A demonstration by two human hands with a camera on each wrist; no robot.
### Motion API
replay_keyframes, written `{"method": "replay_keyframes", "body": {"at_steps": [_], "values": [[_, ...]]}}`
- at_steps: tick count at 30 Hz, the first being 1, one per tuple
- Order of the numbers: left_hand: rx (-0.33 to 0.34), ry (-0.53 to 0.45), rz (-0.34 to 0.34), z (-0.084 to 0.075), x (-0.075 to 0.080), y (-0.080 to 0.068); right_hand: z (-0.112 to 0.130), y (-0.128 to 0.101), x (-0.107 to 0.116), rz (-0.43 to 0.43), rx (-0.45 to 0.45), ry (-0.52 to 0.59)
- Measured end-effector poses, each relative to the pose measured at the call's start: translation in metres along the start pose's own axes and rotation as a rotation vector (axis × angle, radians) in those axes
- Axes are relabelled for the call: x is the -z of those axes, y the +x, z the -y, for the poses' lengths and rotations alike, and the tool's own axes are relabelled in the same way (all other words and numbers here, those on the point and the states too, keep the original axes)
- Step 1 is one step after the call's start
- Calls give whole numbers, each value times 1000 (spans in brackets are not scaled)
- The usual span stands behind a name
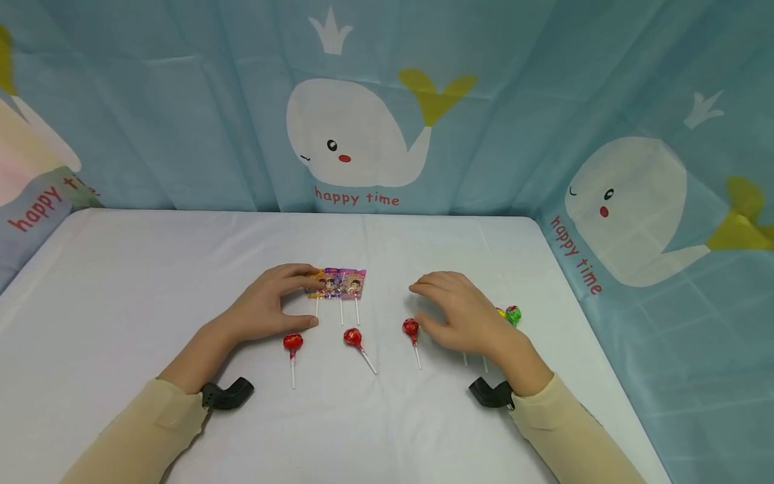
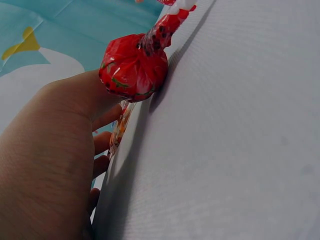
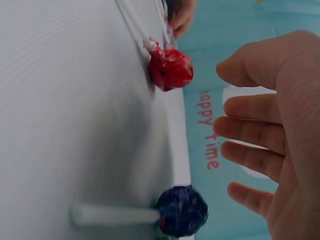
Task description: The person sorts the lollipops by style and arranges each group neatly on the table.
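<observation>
The left hand (image 1: pixel 266 306) rested its straight fingertips on the flat-wrapped lollipops (image 1: pixel 338 284), sticks pointing toward the person. The right hand (image 1: pixel 465 316) hovered with fingers spread and empty, nearest the red lollipop (image 1: pixel 411 328) lying just left of it on the table (image 1: pixel 151 269)

Head view: right hand (image 1: pixel 462 316) covers the heads of two white sticks (image 1: pixel 474 363) poking out below it; yellow-wrapped lollipop (image 1: pixel 500 312) mostly hidden, green one beside it half seen. Flat printed lollipop wrappers (image 1: pixel 341 283) partly under left hand's fingertips (image 1: pixel 305 275); print too small to read. Right wrist view: dark blue lollipop (image 3: pixel 182 211) blurred.
</observation>
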State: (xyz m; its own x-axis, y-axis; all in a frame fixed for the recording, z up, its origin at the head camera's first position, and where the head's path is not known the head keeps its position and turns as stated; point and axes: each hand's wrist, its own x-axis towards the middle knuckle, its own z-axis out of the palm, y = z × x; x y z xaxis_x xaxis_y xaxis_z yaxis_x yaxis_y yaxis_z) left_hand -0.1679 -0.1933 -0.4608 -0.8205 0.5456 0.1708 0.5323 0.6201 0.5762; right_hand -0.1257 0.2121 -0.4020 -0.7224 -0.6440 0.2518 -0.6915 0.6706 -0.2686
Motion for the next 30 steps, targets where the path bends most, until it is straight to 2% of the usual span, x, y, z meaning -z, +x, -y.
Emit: {"method": "replay_keyframes", "body": {"at_steps": [8, 18, 30], "values": [[-4, 2, 2, 0, 0, 1, -4, -10, 6, 6, -21, -2], [-13, -7, -6, 1, 0, 0, -9, -20, 8, -23, -4, -5], [-8, -4, -5, 2, -1, 0, -16, -34, 10, -13, -58, -7]]}}
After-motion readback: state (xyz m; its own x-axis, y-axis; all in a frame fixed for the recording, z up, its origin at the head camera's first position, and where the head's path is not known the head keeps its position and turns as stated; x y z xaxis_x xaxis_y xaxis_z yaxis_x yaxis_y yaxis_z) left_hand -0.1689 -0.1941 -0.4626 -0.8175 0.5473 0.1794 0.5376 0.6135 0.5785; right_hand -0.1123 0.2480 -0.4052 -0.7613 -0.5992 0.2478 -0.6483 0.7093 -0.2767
